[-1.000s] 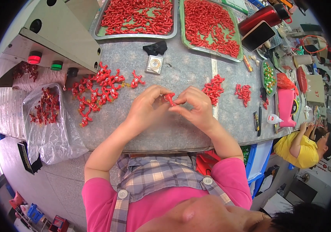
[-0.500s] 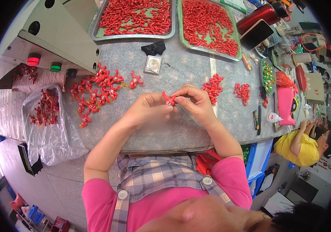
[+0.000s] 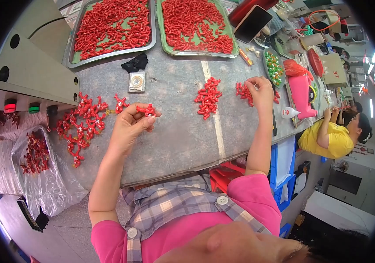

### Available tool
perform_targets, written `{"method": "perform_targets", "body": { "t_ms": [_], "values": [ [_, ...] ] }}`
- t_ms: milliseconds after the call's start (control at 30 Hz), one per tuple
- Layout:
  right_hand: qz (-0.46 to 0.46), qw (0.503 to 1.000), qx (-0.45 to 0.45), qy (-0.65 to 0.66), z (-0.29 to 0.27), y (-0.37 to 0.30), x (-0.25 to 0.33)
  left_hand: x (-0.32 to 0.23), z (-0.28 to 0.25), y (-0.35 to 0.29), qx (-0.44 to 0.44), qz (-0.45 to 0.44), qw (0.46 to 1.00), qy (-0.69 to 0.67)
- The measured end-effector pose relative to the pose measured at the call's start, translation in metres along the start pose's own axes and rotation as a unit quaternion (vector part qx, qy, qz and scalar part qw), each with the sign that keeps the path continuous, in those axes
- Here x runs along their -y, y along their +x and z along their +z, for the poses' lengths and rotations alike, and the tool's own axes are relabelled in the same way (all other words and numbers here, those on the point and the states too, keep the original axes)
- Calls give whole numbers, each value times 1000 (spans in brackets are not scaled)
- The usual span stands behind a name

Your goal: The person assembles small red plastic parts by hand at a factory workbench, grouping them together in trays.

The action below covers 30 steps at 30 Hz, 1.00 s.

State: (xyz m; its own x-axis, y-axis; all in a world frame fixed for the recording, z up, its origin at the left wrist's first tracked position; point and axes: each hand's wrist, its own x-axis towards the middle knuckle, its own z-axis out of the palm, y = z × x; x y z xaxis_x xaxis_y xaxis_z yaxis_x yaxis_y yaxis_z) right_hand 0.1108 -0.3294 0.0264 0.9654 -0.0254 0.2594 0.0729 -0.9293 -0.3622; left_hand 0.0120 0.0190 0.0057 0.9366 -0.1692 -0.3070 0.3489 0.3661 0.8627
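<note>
Between the thumb and fingers of my left hand (image 3: pixel 130 127) is a small red figurine (image 3: pixel 147 111) with a black-and-white face, raised over the grey table (image 3: pixel 170 144). To its left lies a loose heap of similar red figurines (image 3: pixel 82 125) with thin gold strings. My right hand (image 3: pixel 260 91) reaches down onto a small pile of red plastic pieces (image 3: pixel 242 94); its fingers are pinched together, and their tips hide whatever is between them. A second pile of red pieces (image 3: pixel 207 98) lies between my hands.
Two metal trays (image 3: pixel 153 37) of red pieces stand at the back. A grey machine housing (image 3: pixel 34 72) and a clear plastic bag (image 3: pixel 49 188) flank the left. On the right are a phone (image 3: pixel 253 24), a dish of coloured beads (image 3: pixel 264 65), a white glue bottle (image 3: pixel 289 113) and a co-worker in yellow (image 3: pixel 327 138).
My hands, together at the figurine before, have moved apart. The left keeps the figurine; the right has let go of it and moved right to the small pile. The view has shifted right.
</note>
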Motion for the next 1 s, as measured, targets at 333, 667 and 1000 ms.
{"method": "perform_targets", "body": {
  "t_ms": [333, 667, 1000],
  "values": [
    [38, 991, 108, -70, 14, 11, 4, 6, -2, 5, 2, 22, 999, -23],
    [-77, 896, 198, 390, 15, -37, 141, 7, 0, 2, 17, 27, 998, -56],
    [-296, 894, 131, 311, 40, -55, 175, 3, 4, -3, -4, 20, 992, -126]
  ]
}}
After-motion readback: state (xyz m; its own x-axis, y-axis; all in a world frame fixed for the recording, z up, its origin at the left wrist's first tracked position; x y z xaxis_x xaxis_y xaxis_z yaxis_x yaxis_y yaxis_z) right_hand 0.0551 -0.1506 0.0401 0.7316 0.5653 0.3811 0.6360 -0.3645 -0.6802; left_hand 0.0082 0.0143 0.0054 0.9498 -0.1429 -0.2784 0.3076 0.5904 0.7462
